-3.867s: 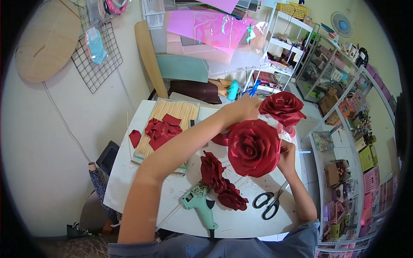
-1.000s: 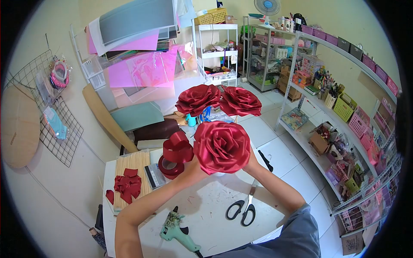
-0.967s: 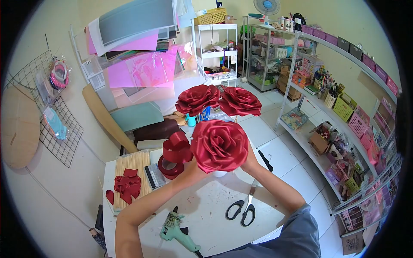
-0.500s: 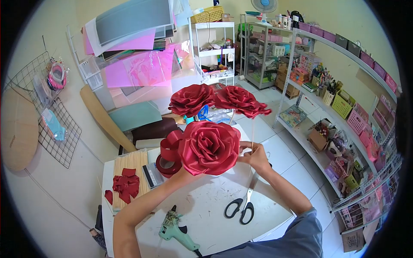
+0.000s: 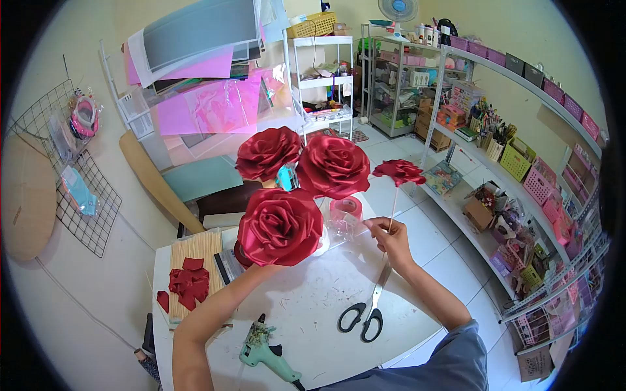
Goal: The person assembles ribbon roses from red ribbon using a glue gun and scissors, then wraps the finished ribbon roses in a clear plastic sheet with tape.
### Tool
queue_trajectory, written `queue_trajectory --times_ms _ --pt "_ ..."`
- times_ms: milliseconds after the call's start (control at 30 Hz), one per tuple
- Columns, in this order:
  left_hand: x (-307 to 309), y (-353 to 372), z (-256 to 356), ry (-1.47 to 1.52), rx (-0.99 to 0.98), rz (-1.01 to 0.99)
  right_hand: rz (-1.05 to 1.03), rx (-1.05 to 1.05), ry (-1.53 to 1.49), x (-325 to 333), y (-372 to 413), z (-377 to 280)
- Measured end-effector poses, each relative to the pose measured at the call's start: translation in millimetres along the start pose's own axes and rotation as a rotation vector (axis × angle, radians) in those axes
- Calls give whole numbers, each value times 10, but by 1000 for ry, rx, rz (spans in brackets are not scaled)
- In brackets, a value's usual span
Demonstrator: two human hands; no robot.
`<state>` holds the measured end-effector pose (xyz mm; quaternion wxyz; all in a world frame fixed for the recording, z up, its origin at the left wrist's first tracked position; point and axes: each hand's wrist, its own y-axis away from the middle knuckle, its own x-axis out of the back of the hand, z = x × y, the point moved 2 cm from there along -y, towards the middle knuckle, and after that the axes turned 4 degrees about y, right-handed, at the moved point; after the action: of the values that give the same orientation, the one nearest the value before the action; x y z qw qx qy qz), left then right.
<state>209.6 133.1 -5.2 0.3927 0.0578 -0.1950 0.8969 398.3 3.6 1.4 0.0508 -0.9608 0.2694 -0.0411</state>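
Three large red ribbon roses [image 5: 280,227] rise in a bunch over the table at the end of my left forearm. The front bloom covers the fingers of my left hand [image 5: 274,270]; only the wrist area shows, and the bunch stays with it. My right hand [image 5: 393,244] pinches the thin stem of a smaller, tilted red rose [image 5: 399,172], held apart to the right. Below that hand lies a pair of black-handled scissors [image 5: 366,315], its blades pointing up toward the hand. A pink roll [image 5: 347,208] and clear plastic [image 5: 344,229] sit between the bunch and my right hand.
A green glue gun [image 5: 268,352] rests on the white table [image 5: 306,355]. Red fabric pieces [image 5: 190,281] lie on a bundle of wooden sticks [image 5: 210,244] at the left. Metal shelves [image 5: 479,153] with baskets stand on the right.
The rose bunch has shifted left, exposing the pink roll and clear plastic. The smaller rose, earlier beside the back blooms, now stands apart from them in my right hand.
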Motion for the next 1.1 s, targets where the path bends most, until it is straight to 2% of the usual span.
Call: queue_trajectory --times_ms 67,100,133,233,300,367,433,500,567,600,633,667,700,833,900,933,1000,1033,1100 --pt "29 -16 153 -591 -456 36 47 1 -63 -7 18 -64" --pt "23 -21 123 -590 -455 37 46 0 -62 -24 13 -59" --pt "20 -60 -1 -496 -91 -48 25 31 0 -48 3 -54" --pt "51 -106 -46 -348 194 -179 -61 87 42 -118 -29 -113" --pt "59 -123 -11 -415 108 -159 -127 109 19 -157 -60 -163" --pt "47 -143 43 -396 25 -91 -241 -41 -153 -198 -86 -164" --pt "27 -140 106 -266 -263 -108 -295 -111 -90 -224 -98 -113" --pt "41 -136 160 -270 -256 -112 -349 -181 -30 -230 -77 -61" --pt "61 -126 176 -290 -48 -166 -379 -307 39 -140 -28 -1" --pt "72 -127 154 -287 -46 -164 -347 -294 96 -86 5 -14" --pt "78 -132 134 -263 -134 -167 -347 -297 99 -15 33 -33" --pt "79 -133 134 -239 -223 -171 -273 -284 80 81 54 -55" --pt "73 -133 138 -237 -223 -170 -199 -270 61 172 59 -61" --pt "51 -128 182 -256 -288 -90 30 200 -241 344 104 -203" --pt "60 -113 195 -233 -296 -66 96 556 82 281 136 -486" --pt "65 -108 210 -257 -269 -98 97 553 79 237 168 -592" --pt "72 -109 204 -283 -242 -129 -67 605 39 97 214 -763" --pt "67 -109 193 -296 -318 -126 -69 606 38 28 196 -783" --pt "64 -107 177 -312 -394 -119 -346 601 81 -172 173 -811"
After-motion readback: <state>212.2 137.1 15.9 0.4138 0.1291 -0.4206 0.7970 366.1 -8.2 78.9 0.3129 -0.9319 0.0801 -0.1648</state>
